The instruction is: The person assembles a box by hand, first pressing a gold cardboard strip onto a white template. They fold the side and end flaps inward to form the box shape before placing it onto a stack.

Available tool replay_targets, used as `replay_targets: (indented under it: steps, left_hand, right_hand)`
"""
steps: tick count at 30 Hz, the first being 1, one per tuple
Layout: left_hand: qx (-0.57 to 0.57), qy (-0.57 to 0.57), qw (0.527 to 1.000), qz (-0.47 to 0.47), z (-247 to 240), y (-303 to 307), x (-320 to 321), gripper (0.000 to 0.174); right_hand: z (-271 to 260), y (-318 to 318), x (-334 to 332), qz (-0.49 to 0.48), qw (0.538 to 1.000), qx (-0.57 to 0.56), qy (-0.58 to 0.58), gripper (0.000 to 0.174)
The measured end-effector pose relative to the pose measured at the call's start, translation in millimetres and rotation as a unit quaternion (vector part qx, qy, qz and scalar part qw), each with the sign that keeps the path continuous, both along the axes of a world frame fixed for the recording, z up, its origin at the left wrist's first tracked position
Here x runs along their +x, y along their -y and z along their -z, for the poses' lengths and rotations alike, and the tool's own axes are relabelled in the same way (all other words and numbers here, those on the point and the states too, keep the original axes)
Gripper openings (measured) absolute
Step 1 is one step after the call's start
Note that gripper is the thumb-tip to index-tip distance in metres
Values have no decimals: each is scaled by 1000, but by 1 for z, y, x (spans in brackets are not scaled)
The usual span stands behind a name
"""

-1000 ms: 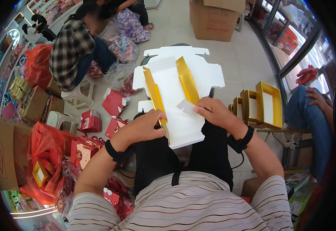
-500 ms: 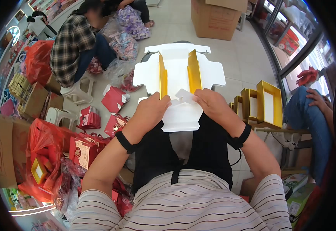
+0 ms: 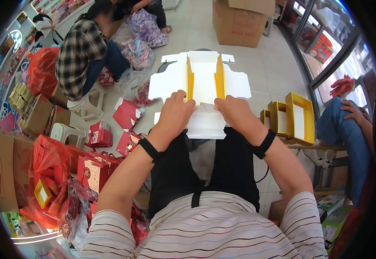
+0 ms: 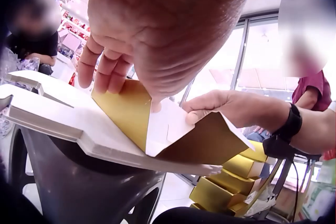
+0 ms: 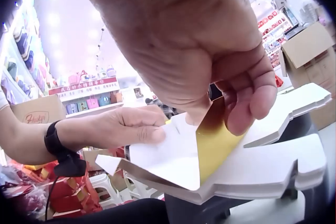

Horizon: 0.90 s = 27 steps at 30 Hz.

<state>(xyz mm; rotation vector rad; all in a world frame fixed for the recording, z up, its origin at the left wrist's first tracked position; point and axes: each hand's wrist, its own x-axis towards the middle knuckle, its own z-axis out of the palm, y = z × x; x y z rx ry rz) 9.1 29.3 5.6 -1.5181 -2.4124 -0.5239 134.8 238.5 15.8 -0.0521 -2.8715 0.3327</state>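
A part-folded cardboard box [image 3: 205, 73], white inside and gold outside, lies on a stack of flat white box blanks [image 3: 166, 84]. Its two gold side walls [image 3: 220, 82] stand upright, parallel to each other. My left hand [image 3: 176, 113] pinches the near end of the left wall, thumb inside and fingers against the gold face [image 4: 126, 106]. Across from it, my right hand [image 3: 238, 113] pinches the right wall the same way, fingers behind its gold face [image 5: 220, 142]. Small white end tabs meet between both thumbs. The white end flap [image 3: 206, 126] extends toward my lap.
Under the blanks stands a dark grey stool [image 4: 68, 176]. Gold boxes [image 3: 300, 118] stand on a bench at right, near a seated person's knee. Red gift bags [image 3: 94, 170] and a red plastic bag [image 3: 52, 185] lie left. A person in plaid [image 3: 82, 56] sits beyond them.
The gold walls have gone from slanting to upright and parallel. Both hands have moved farther from my body, the left also rightward. The near flap now reaches less far toward my lap.
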Motion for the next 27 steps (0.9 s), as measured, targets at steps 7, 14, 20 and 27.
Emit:
replay_targets:
  steps: [7, 14, 20, 27]
  left_hand:
    - [93, -66, 992, 51, 6, -10, 1, 20]
    - [62, 21, 996, 59, 19, -20, -3, 9]
    - [71, 74, 992, 68, 17, -22, -7, 7]
    - [59, 89, 989, 100, 9, -19, -7, 10]
  right_hand:
    - [4, -1, -2, 0, 1000, 10, -5, 18]
    - [-1, -14, 4, 7, 985, -161, 57, 18]
    - [9, -21, 27, -31, 987, -156, -38, 21]
    - [17, -15, 12, -6, 992, -119, -43, 17]
